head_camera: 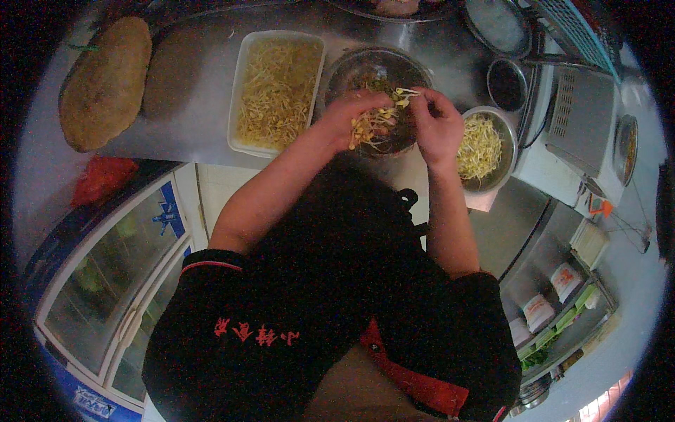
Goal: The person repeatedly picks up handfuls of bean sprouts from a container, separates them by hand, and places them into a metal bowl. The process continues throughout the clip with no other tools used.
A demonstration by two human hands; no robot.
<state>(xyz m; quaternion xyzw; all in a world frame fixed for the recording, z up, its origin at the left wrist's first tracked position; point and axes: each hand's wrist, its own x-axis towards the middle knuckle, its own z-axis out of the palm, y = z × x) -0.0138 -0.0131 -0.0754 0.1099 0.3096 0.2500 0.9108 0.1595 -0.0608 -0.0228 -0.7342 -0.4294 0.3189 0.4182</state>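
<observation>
My left hand (358, 113) holds a loose bunch of bean sprouts (372, 125) over a dark round bowl (340, 66). Between the thumb and fingertips of my right hand (439, 118) are a few sprouts (406, 95) with yellow heads, close beside the bunch. Scraps (377, 82) lie in the bottom of the bowl, partly hidden by my hands. To the left is a white rectangular tub (237, 95) of sprouts (277, 95) in what looks like water. A metal bowl (510, 142) with paler sprouts (481, 147) stands right of my right wrist.
A large brown board (108, 84) leans at the far left, above a red bag (105, 179). A glass-door refrigerator (113, 274) stands below left. Right of the metal counter (211, 79) are a dark round container (507, 84), a blue basket (580, 34) and a grey vented appliance (582, 116).
</observation>
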